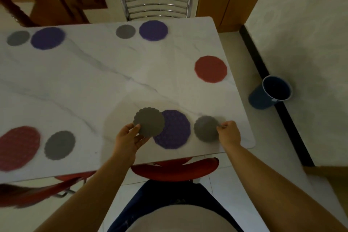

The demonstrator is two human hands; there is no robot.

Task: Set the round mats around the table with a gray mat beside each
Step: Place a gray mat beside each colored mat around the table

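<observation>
Standing at the near edge, a person leans over the white marbled table (94, 73), the biggest thing in the room. Across it a metal chair (156, 4) is pushed against the far side, and a red chair (175, 169) sits tucked under the near edge by the person's legs. A blue bucket (271, 92) stands on the floor by the wall to the right.

Round mats are spread about the top. A near-left red mat (17, 148) has a gray mat (59, 145) just to its right. A far-left purple mat (47, 38) has a far-left gray mat (18, 38) close on its left. A far purple mat (153, 30) before the metal chair has a far gray mat (125, 31) beside it on the left. A right-side red mat (211, 69) lies alone near the right edge. A near purple mat (175, 132) lies in front of the person.

The left hand (128, 137) grips a scalloped gray mat (149, 121) by its lower left rim, thumb on top and fingers curled beneath. From here that mat covers the near purple mat's left edge. The right hand (229, 132) pinches the right rim of a blurred gray mat (206, 128) with its fingertips, the other fingers curled in. This one sits just right of the near purple mat, low at the table top. The blur keeps me from telling whether it lies flat.
</observation>
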